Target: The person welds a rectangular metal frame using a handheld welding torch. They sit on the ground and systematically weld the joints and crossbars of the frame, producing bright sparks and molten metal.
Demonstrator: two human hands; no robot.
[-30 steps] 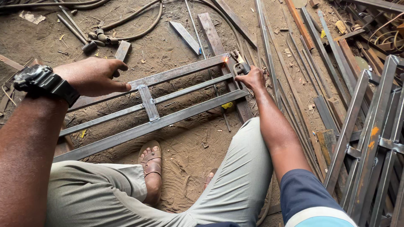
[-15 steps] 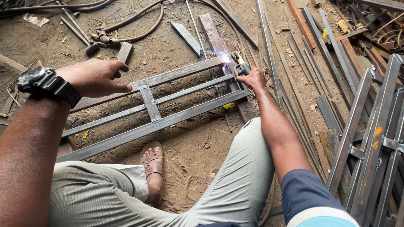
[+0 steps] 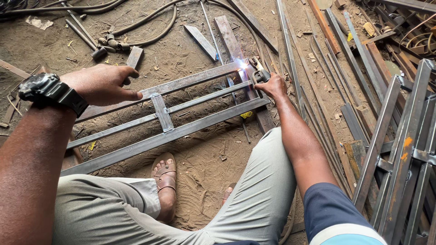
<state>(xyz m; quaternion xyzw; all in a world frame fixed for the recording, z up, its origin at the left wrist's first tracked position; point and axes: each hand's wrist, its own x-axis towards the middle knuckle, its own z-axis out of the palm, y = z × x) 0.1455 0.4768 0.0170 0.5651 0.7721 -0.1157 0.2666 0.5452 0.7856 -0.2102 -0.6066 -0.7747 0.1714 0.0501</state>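
1. The right hand (image 3: 272, 85) grips a welding holder (image 3: 260, 75) shut, arcing at the frame's (image 3: 163, 119) far corner.
2. The left hand (image 3: 102, 84) rests flat and open on the frame's top rail; sparks or heat could burn it or the sandalled foot (image 3: 164, 179) below the frame.

grey steel frame (image 3: 163, 119), black watch (image 3: 45, 90), brown sandal (image 3: 165, 177)

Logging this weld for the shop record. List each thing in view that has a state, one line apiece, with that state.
Right hand: closed on the electrode holder.
Electrode holder: gripped, tip at the frame's far corner.
Welding arc: lit, bright white.
Left hand: open, palm down, above the frame's top bar.
Steel frame: flat on the sandy floor.
Wristwatch: strapped on the left wrist.
Sandal: worn, foot under the frame's near bar.
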